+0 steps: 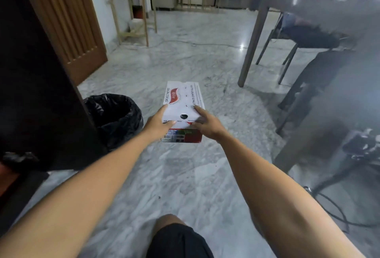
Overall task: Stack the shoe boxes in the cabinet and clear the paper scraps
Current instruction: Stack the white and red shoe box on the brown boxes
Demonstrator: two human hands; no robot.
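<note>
A white and red shoe box (183, 103) with printed lettering is held out in front of me above the marble floor, its near end facing me. My left hand (159, 125) grips the box's near left corner, thumb on the lid. My right hand (207, 126) grips the near right corner, fingers over the lid edge. A dark cabinet panel (41, 85) stands at the left. No paper scraps are visible.
A bin lined with a black bag (115, 115) stands left of the box, beside the cabinet. A grey table (320, 56) with chairs fills the right. Cables (333, 210) trail on the floor at lower right. A brown door (67, 21) is at upper left.
</note>
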